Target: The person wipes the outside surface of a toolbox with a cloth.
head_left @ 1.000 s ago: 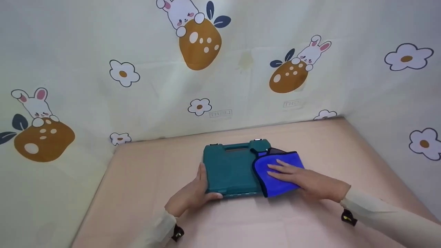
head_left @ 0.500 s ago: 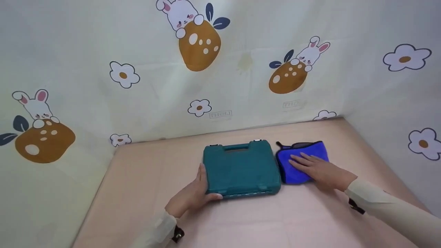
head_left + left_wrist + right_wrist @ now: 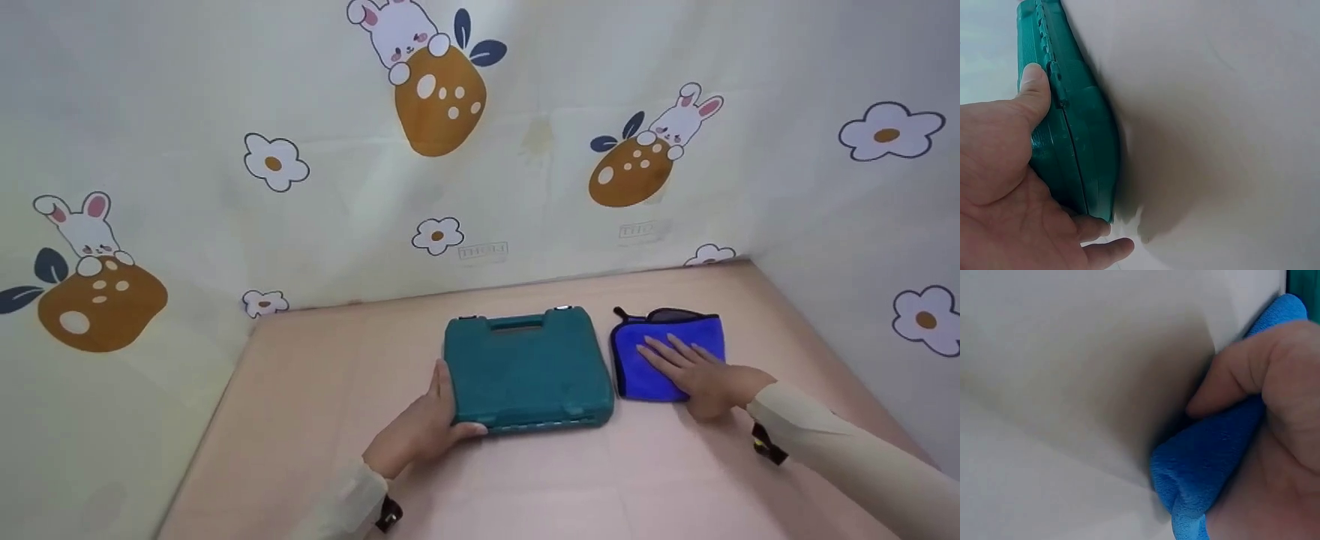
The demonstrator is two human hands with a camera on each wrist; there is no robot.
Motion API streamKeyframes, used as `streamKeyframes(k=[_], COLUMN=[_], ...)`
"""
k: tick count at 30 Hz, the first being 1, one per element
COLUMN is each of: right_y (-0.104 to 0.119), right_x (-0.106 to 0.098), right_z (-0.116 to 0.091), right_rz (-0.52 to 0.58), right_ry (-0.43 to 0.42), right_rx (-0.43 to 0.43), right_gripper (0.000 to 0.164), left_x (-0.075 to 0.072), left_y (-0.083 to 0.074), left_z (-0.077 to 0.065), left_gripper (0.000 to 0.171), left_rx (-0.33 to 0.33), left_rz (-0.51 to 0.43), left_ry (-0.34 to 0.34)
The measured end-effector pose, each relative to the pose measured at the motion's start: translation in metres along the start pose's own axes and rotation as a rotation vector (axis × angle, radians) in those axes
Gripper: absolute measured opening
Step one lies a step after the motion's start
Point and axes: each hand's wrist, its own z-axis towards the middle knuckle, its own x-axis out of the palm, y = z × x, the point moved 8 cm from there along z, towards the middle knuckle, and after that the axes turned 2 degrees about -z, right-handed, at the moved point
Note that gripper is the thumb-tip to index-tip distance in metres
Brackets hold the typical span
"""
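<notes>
A green plastic carrying case (image 3: 529,367) lies flat on the table, its handle and latches at the far side. My left hand (image 3: 420,424) holds its near left corner; in the left wrist view the thumb (image 3: 1033,93) presses the hinged side and the fingers reach along the adjoining side. Right of the case lies a blue cloth (image 3: 637,367) with black edging and a small loop, its grey underside showing at the back. My right hand (image 3: 697,375) rests on this cloth with fingers spread on top, and the right wrist view shows the bent thumb (image 3: 1241,371) hooked at its folded edge.
The table (image 3: 330,375) has a pale pinkish cover. Behind and beside it hangs a light fabric wall (image 3: 525,165) printed with rabbits, fruit and flowers. A narrow gap separates the case from the blue cloth.
The right hand has brought the blue cloth off the case's right part to the table beside it, then slightly farther right. The left hand and the case stay nearly in place.
</notes>
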Motion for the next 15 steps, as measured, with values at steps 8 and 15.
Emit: streamKeyframes(k=[8,15], right_y=[0.003,0.002], right_x=[0.001,-0.006], right_z=[0.004,0.005], right_rz=[0.032,0.058], right_ry=[0.007,0.004], right_rx=[0.002,0.002], right_gripper=[0.096,0.096], left_x=[0.0,-0.02], left_y=[-0.004,0.005], left_z=[-0.002,-0.008], left_gripper=[0.126,0.106], left_rx=[0.027,0.048], left_rz=[-0.001,-0.029], left_ry=[-0.007,0.089])
